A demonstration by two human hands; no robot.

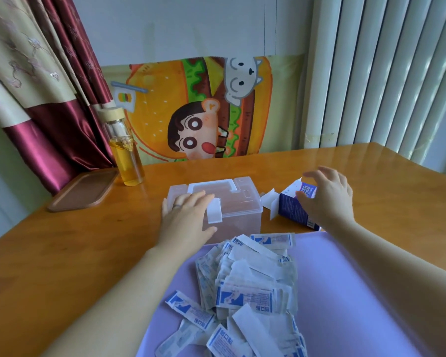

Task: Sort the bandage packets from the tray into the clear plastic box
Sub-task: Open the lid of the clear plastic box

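Observation:
A pile of white-and-blue bandage packets lies on the lilac tray at the near edge of the table. Behind it stands the clear plastic box, lid closed, with a white latch at its front. My left hand rests on the box's left front corner, fingers spread over the lid and thumb down the front wall. My right hand hovers with straight, spread fingers over a blue-and-white carton that lies open to the right of the box. Whether that hand touches the carton is unclear.
A brown wooden tray lies at the back left, with a glass bottle of yellow liquid beside it. A cartoon poster leans on the wall behind. Curtain at the left, vertical blinds at the right.

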